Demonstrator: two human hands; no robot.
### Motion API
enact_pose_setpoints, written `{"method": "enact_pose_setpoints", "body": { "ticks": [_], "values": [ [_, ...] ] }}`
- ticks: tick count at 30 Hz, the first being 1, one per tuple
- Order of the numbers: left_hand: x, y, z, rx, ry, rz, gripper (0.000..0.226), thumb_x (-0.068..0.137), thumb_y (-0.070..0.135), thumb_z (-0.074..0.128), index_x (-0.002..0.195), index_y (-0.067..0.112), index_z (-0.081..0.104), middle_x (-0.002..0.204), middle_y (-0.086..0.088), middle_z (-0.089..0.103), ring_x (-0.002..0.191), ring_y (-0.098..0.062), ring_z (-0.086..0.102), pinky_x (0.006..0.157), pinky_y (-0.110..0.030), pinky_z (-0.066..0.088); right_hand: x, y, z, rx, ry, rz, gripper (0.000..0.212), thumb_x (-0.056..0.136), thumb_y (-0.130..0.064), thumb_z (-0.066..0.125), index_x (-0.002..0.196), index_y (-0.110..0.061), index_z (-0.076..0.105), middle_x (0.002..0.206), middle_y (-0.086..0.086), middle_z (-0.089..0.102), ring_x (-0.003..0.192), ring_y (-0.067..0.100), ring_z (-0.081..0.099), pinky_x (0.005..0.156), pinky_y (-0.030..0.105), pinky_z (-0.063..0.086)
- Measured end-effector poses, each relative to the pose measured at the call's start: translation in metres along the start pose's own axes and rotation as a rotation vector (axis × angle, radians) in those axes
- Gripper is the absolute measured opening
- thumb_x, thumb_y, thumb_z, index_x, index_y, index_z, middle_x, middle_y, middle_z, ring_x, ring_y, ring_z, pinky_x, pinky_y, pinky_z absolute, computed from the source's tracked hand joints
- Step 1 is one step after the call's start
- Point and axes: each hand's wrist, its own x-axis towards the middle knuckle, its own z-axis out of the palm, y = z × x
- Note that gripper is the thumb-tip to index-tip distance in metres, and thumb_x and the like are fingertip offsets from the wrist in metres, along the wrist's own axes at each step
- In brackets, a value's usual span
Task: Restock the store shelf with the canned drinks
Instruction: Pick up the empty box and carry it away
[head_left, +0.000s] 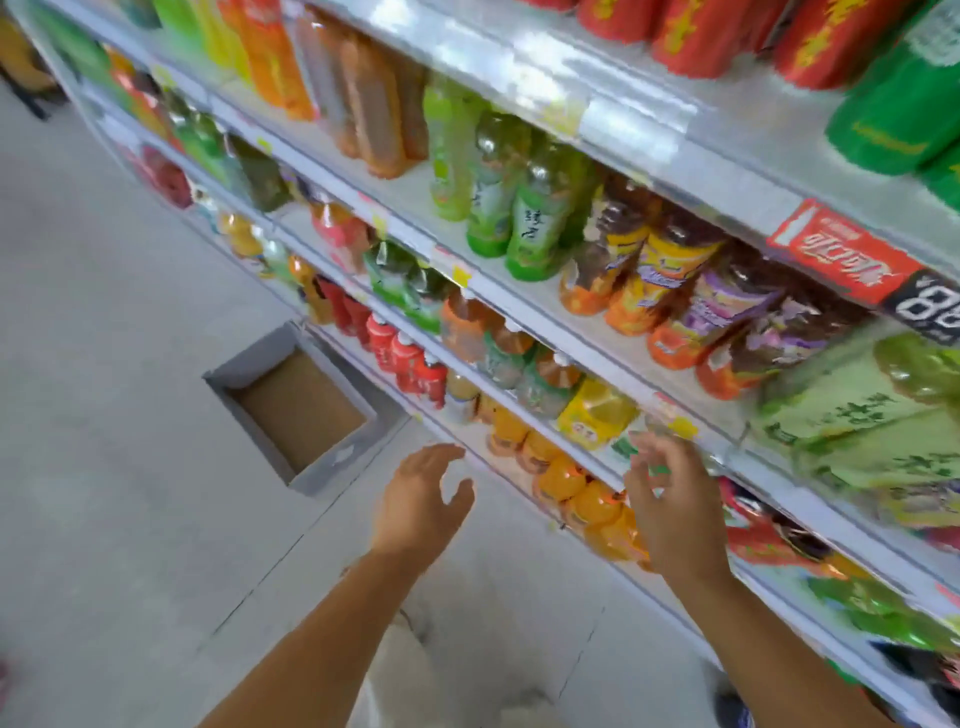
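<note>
A tall store shelf (540, 299) runs from upper left to lower right, packed with bottled drinks. Red cans (696, 31) and green cans (898, 119) stand on the top tier at the upper right. My left hand (421, 499) hovers over the floor, fingers spread, holding nothing. My right hand (670, 504) is held in front of the lower shelf edge by the orange bottles (566, 483), fingers loosely bent, nothing in it. A cardboard box (301, 410) on the floor by the shelf base shows only its bare brown bottom.
Pale tiled floor (130, 415) spreads to the left of the shelf. A red price tag (847, 249) hangs on the upper shelf rail. My light trousers and a shoe show at the bottom edge. The image is blurred.
</note>
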Motion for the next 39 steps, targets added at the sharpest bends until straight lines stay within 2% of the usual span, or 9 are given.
{"method": "enact_pose_setpoints", "body": {
  "ticks": [4, 8, 12, 17, 22, 27, 33, 35, 39],
  "values": [
    [0.012, -0.102, -0.045, 0.007, 0.006, -0.304, 0.04, 0.09, 0.034, 0.063, 0.129, 0.03, 0.057, 0.129, 0.002, 0.06, 0.11, -0.018, 0.058, 0.091, -0.038, 0.051, 0.023, -0.028, 0.096, -0.071, -0.178, -0.008, 0.021, 0.087, -0.014, 0.059, 0.107, -0.017, 0.063, 0.103, 0.001, 0.064, 0.087, 0.021, 0.062, 0.074, 0.034, 0.047],
    [0.031, -0.182, -0.094, -0.01, 0.035, -0.503, 0.042, 0.09, 0.029, 0.063, 0.131, 0.021, 0.056, 0.129, -0.005, 0.059, 0.117, -0.025, 0.055, 0.096, -0.04, 0.048, 0.053, -0.069, 0.196, -0.07, -0.388, 0.06, 0.025, 0.083, -0.026, 0.057, 0.107, -0.03, 0.061, 0.101, -0.006, 0.065, 0.089, 0.02, 0.065, 0.072, 0.033, 0.049],
    [0.053, -0.249, -0.129, -0.068, 0.089, -0.69, 0.044, 0.09, 0.029, 0.063, 0.132, 0.022, 0.053, 0.129, -0.003, 0.057, 0.111, -0.021, 0.059, 0.092, -0.038, 0.051, 0.084, -0.109, 0.293, -0.196, -0.51, -0.016, 0.028, 0.087, -0.009, 0.06, 0.115, -0.012, 0.063, 0.112, 0.008, 0.066, 0.103, 0.026, 0.062, 0.077, 0.028, 0.041],
    [0.094, -0.316, -0.139, -0.131, 0.126, -0.893, 0.048, 0.094, 0.032, 0.059, 0.139, 0.023, 0.046, 0.135, -0.003, 0.051, 0.116, -0.017, 0.057, 0.092, -0.034, 0.05, 0.122, -0.133, 0.414, -0.231, -0.683, -0.039, 0.034, 0.083, -0.005, 0.063, 0.116, -0.012, 0.063, 0.111, 0.006, 0.067, 0.1, 0.025, 0.062, 0.075, 0.027, 0.038],
    [0.153, -0.39, -0.116, -0.225, 0.213, -1.032, 0.05, 0.092, 0.033, 0.06, 0.139, 0.022, 0.044, 0.135, -0.002, 0.054, 0.115, -0.018, 0.059, 0.094, -0.039, 0.05, 0.169, -0.122, 0.542, -0.28, -0.817, -0.016, 0.034, 0.082, -0.007, 0.064, 0.116, -0.009, 0.061, 0.103, 0.006, 0.064, 0.099, 0.027, 0.061, 0.077, 0.027, 0.039],
    [0.231, -0.491, -0.072, -0.333, 0.297, -1.117, 0.056, 0.093, 0.036, 0.059, 0.143, 0.022, 0.039, 0.139, 0.002, 0.052, 0.115, -0.016, 0.057, 0.097, -0.038, 0.048, 0.225, -0.08, 0.684, -0.377, -0.914, -0.025, 0.042, 0.089, -0.018, 0.06, 0.129, -0.013, 0.054, 0.126, 0.008, 0.061, 0.113, 0.025, 0.059, 0.092, 0.034, 0.044],
    [0.298, -0.619, -0.011, -0.315, 0.263, -1.144, 0.065, 0.094, 0.04, 0.057, 0.15, 0.019, 0.03, 0.148, 0.0, 0.043, 0.125, -0.018, 0.053, 0.101, -0.035, 0.043, 0.267, -0.026, 0.833, -0.471, -0.967, -0.076, 0.048, 0.09, -0.028, 0.06, 0.135, -0.014, 0.048, 0.128, 0.006, 0.058, 0.112, 0.023, 0.058, 0.094, 0.035, 0.046],
    [0.31, -0.659, 0.011, -0.318, 0.25, -1.159, 0.069, 0.094, 0.044, 0.057, 0.151, 0.018, 0.027, 0.15, -0.001, 0.041, 0.13, -0.019, 0.05, 0.105, -0.038, 0.042, 0.272, -0.006, 0.873, -0.464, -0.964, -0.094, 0.043, 0.089, -0.029, 0.06, 0.129, -0.014, 0.052, 0.118, 0.001, 0.061, 0.105, 0.019, 0.059, 0.09, 0.033, 0.047],
    [0.321, -0.716, 0.053, -0.344, 0.2, -1.196, 0.077, 0.091, 0.052, 0.058, 0.153, 0.021, 0.023, 0.153, -0.002, 0.038, 0.135, -0.022, 0.045, 0.108, -0.046, 0.042, 0.268, 0.032, 0.921, -0.462, -0.874, -0.128, 0.044, 0.089, -0.03, 0.062, 0.128, -0.013, 0.053, 0.129, 0.008, 0.053, 0.117, 0.023, 0.051, 0.091, 0.028, 0.038]
  ]
}}
